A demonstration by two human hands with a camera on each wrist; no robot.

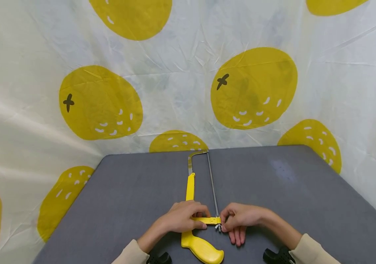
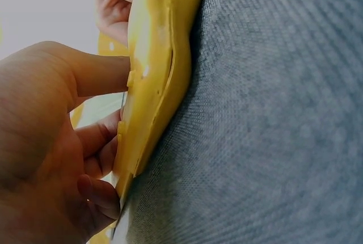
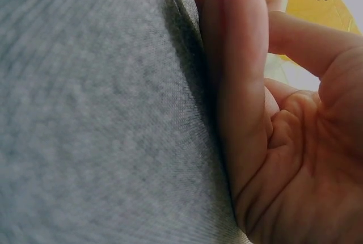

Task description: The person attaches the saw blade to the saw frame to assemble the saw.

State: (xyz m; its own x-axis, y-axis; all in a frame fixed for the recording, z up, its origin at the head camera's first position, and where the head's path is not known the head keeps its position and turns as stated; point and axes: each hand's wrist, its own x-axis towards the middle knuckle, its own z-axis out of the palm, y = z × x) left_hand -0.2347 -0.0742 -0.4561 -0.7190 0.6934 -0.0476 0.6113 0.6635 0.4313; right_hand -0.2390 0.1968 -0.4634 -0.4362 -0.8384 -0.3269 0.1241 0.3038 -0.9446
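A hacksaw with a yellow handle [image 1: 205, 251] lies on the grey table, its thin blade [image 1: 212, 183] running away from me on the right side of the frame. My left hand [image 1: 184, 217] grips the yellow frame at the near crosspiece [image 1: 209, 220], thumb on the near side and fingers on the far side. At the crosspiece's right end sits a small metal wing nut [image 1: 218, 227]. Thumb and forefinger of my right hand [image 1: 242, 216] pinch at it, while its other fingers [image 3: 244, 85] rest along the cloth. In the right wrist view the wing nut is hidden.
The grey cloth-covered table [image 1: 135, 183] extends to both sides of the saw. Behind it hangs a white curtain [image 1: 178, 95] printed with yellow fruit, meeting the table's back edge near the saw's far end. Dark wrist straps [image 1: 278, 255] show near the cuffs.
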